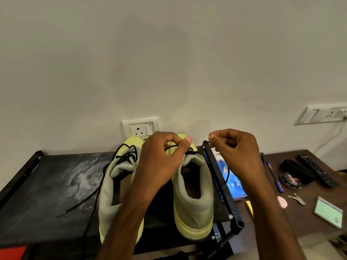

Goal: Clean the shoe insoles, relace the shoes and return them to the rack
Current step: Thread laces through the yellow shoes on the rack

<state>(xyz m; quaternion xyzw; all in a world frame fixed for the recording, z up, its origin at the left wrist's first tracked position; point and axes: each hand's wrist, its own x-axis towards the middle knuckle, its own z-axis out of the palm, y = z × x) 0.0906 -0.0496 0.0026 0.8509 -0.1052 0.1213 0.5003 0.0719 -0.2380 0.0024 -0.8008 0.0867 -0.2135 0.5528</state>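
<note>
Shoes [191, 194] stand on rack [56, 184], lower centre. Left hand [161, 156] and right hand [236, 152] each pinch the lace [173, 146] of the right one; left one's ends trail untied. Insoles unseen. Judged: relacing near done, tying left

There were two hands [161, 158] [238, 152]; under their fingers [186, 141], two shoes [120, 186] [193, 194] and two laces [90, 199] [174, 146]. Beyond the fingers were two sockets [140, 128] [319, 115]; right of them one remote [317, 170], one pen [275, 177], one tin [290, 181].
</note>
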